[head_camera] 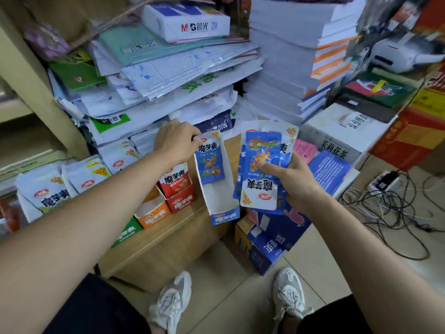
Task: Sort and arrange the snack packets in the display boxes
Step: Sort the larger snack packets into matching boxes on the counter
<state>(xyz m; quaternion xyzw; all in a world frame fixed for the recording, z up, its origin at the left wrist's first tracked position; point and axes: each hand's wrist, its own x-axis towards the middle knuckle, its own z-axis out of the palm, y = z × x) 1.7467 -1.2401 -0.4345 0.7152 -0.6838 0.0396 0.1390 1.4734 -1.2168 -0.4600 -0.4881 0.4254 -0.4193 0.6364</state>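
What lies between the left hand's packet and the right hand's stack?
Head view: the white side wall of the open blue cardboard display box and a sliver of brown carton, between the single blue snack packet and the stack of blue packets.

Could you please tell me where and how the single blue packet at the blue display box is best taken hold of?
Pinch its top edge, coming from above, as the left hand does. The blue packet hangs upright inside the narrow blue display box, whose white walls flank its sides, so probably only the top is free.
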